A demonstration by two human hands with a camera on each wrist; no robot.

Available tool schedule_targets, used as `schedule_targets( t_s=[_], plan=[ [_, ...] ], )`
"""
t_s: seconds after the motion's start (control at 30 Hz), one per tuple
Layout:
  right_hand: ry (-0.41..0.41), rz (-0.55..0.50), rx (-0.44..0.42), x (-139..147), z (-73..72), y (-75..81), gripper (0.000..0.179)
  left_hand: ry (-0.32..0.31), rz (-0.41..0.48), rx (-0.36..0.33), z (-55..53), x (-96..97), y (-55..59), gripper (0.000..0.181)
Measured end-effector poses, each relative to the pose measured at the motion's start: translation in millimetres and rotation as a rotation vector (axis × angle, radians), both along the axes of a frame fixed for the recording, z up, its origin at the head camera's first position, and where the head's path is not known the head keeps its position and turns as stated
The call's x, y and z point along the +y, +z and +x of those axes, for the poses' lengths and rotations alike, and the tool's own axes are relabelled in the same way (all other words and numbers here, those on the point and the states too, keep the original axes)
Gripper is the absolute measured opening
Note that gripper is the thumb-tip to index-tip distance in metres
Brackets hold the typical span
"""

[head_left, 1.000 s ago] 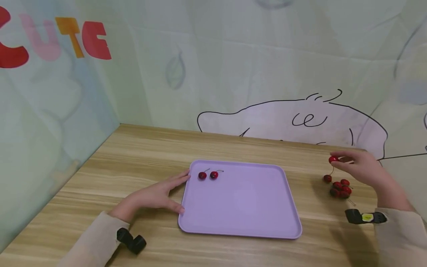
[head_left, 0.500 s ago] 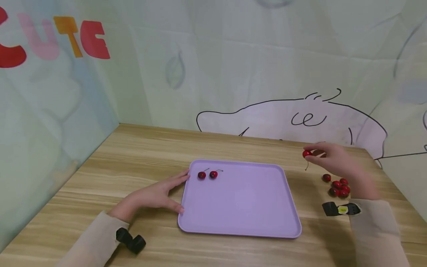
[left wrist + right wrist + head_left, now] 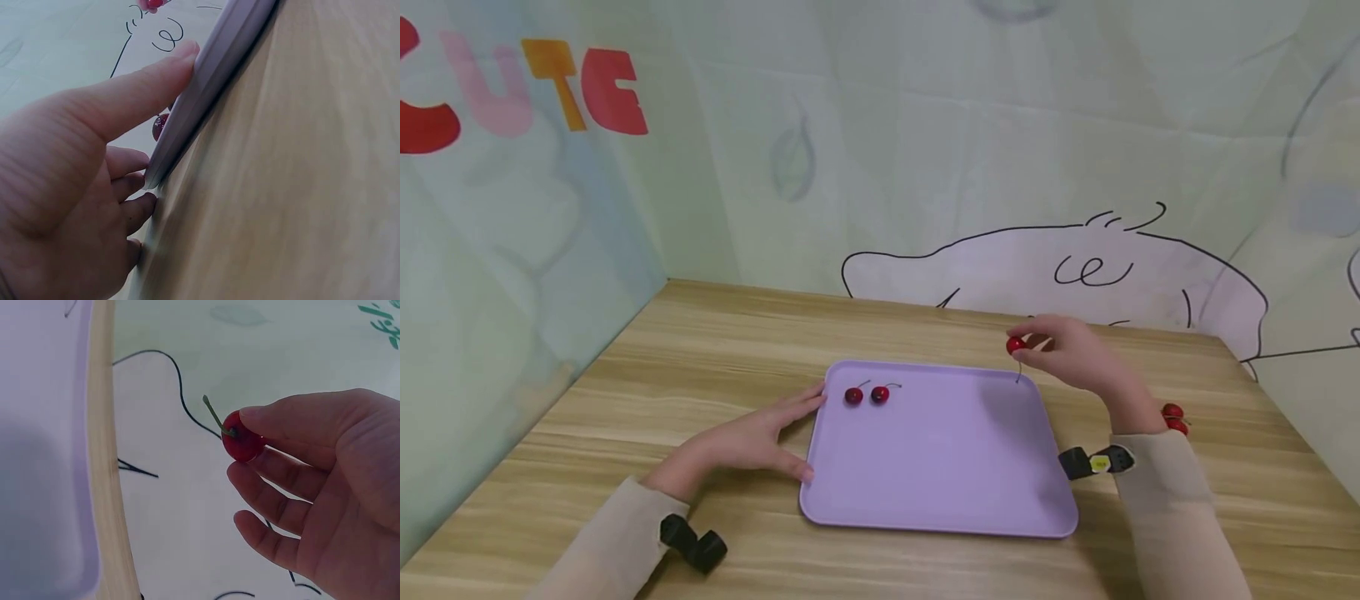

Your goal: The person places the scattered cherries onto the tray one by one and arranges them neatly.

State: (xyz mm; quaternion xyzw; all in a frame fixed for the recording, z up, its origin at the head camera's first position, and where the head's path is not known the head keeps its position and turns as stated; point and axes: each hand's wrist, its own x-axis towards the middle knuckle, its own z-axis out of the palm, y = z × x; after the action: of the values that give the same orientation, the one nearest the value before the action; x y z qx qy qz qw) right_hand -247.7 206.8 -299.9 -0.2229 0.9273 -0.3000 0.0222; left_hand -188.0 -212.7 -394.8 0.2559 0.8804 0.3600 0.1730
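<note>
A dark red cherry (image 3: 1015,345) is pinched between the thumb and fingertips of my right hand (image 3: 1070,357), held above the far right corner of a lilac tray (image 3: 940,467). Its green stem hangs down in the head view; the right wrist view shows the whole cherry (image 3: 240,440) at the fingertips. My left hand (image 3: 748,439) rests along the tray's left side, thumb and fingers spread and touching the rim. Two stemmed cherries, one left (image 3: 853,396) and one right (image 3: 880,395), lie side by side in the tray's far left corner.
More cherries (image 3: 1172,411) lie on the wooden table (image 3: 745,325) right of the tray, mostly hidden behind my right forearm. A printed cloth backdrop (image 3: 910,167) rises behind the table and along its left side.
My right hand has carried the cherry leftward from beside the pile on the right to over the tray's far right corner. The left hand has stayed at the tray's rim.
</note>
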Motion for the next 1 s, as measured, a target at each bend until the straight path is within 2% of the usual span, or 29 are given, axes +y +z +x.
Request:
schedule_targets(
  t_s=[0.33, 0.6, 1.0],
  plan=[
    [0.116, -0.015, 0.06, -36, -5.5, -13.2, 0.028, -0.004, 0.015, 0.006, 0.8, -0.3, 3.1, 0.103],
    [0.136, 0.004, -0.008, -61, -8.0, -21.4, 0.029, -0.01, 0.021, 0.006, 1.2, 0.9, 2.1, 0.103],
    [0.218, 0.003, -0.03, -88, -12.4, -39.3, 0.028, -0.011, 0.032, 0.005, 0.1, 0.6, 0.8, 0.102]
  ],
)
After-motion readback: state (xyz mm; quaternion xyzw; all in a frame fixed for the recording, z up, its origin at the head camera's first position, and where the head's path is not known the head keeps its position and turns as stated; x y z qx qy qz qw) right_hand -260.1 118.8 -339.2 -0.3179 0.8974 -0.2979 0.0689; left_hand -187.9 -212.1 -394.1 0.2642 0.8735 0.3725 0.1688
